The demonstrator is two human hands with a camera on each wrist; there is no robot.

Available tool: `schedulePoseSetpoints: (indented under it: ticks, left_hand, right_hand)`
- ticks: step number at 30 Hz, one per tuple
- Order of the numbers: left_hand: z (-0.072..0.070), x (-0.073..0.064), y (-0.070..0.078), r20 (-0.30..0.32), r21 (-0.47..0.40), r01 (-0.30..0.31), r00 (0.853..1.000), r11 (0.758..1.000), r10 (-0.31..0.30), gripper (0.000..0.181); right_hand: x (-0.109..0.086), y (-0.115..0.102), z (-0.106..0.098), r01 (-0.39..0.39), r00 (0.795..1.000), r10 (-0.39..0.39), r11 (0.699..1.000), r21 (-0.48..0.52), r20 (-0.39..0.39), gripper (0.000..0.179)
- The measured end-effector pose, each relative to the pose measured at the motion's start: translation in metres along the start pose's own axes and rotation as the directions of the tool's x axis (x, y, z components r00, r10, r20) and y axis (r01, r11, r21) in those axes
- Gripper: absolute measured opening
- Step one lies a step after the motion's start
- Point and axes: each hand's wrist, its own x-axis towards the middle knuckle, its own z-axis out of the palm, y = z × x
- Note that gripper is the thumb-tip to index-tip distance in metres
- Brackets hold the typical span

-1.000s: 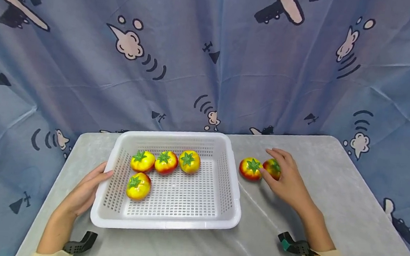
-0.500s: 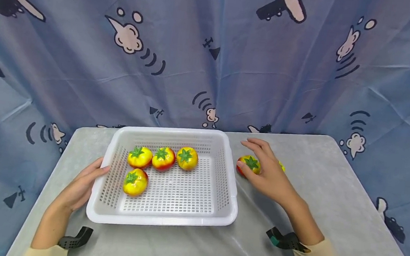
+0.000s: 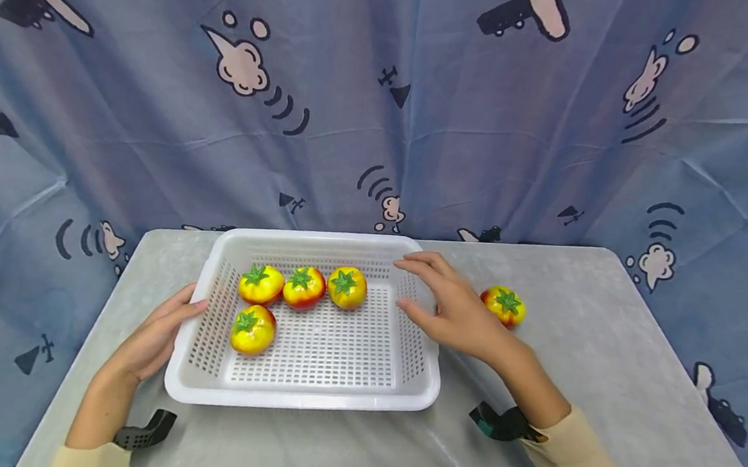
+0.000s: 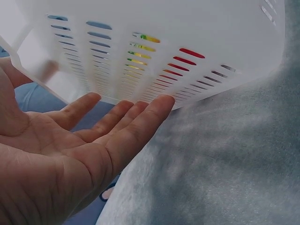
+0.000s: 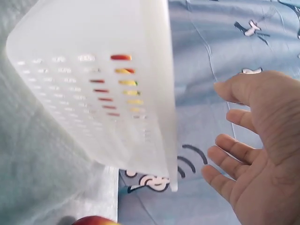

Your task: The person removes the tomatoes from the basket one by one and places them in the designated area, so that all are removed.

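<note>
A white perforated plastic basket [image 3: 305, 405] stands on the table, holding several shiny red-and-yellow tomatoes with green star-shaped tops, such as one tomato [image 3: 253, 330] near its left side. My left hand [image 3: 146, 347] grips the basket's left rim, thumb over the edge, fingers against the outer wall [image 4: 126, 126]. Spread and holding nothing, my right hand [image 3: 454, 307] hovers over the right rim; the right wrist view shows the hand [image 5: 253, 154] apart from the basket wall. Another tomato [image 3: 504, 306] lies on the table right of this hand. Part of a tomato [image 5: 96, 220] shows low in the right wrist view.
The grey tabletop [image 3: 602, 372] extends right of and in front of the basket. Behind its back edge hangs a blue curtain [image 3: 331, 111] with airplane prints. A dark wrist device [image 3: 146, 429] is on the left wrist, and another [image 3: 504, 423] on the right.
My right hand has moved left, from the tomatoes on the table to the basket's right rim. The rightmost tomato is uncovered; the one beside it is hidden in the head view. My left hand stays put.
</note>
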Motion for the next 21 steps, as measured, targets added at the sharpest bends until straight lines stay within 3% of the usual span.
schedulePoseSetpoints:
  ticks: [9,21]
  left_hand:
    - [-0.001,0.001,0.002,0.015,0.006,-0.03,0.999,1.0,0.03,0.07]
    - [0.001,0.0,-0.002,0.0,0.001,-0.026,1.0,1.0,0.026,0.07]
  right_hand:
    - [0.017,-0.019,0.004,0.064,0.995,-0.062,0.998,-0.021,0.075,0.057]
    - [0.03,-0.038,0.011,0.115,0.985,-0.109,0.993,-0.039,0.131,0.055]
